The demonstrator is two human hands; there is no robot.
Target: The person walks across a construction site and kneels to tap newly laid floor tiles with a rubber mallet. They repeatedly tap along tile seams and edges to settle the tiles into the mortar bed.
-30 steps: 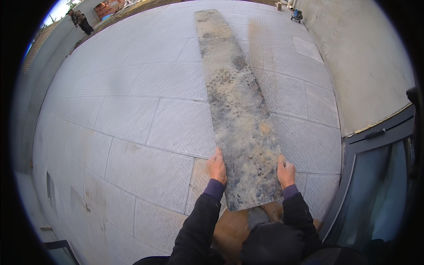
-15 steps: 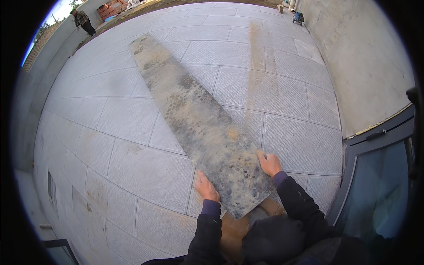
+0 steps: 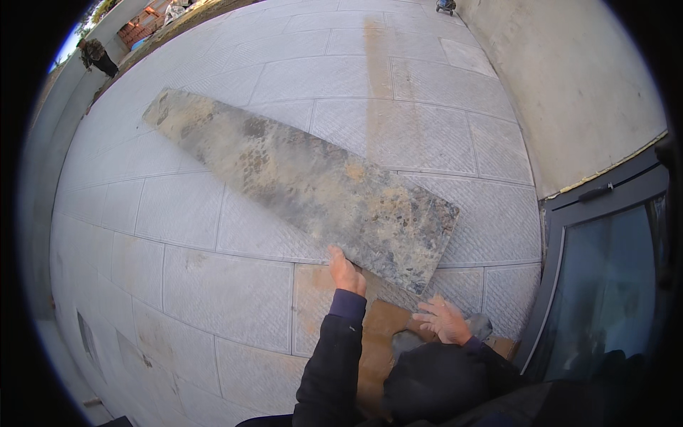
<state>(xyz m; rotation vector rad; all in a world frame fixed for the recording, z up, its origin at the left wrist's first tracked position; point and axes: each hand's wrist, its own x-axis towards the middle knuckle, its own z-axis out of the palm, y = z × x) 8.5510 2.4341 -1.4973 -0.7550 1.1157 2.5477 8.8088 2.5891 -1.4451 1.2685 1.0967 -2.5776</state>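
Observation:
A long stone slab (image 3: 299,178), grey and black with patches of tan dust, lies diagonally in front of me. Its far end points to the upper left and its near end is close to my body. My left hand (image 3: 346,272) grips the slab's near long edge from below, its fingers partly hidden by the stone. Just beyond the slab's near corner, my right hand (image 3: 442,320) is off the stone, its fingers spread and holding nothing.
Grey grooved paving slabs (image 3: 235,292) cover the ground, with a brown sheet (image 3: 380,327) by my feet. A plastered wall (image 3: 569,92) and a dark-framed glass door (image 3: 605,277) stand on the right. Another person (image 3: 98,57) is at far left; a small wheeled machine (image 3: 446,6) sits far off.
The slab has swung anticlockwise, its far end to the left and its near end rightward. My right hand has let go of its edge and moved down toward me; my left still grips.

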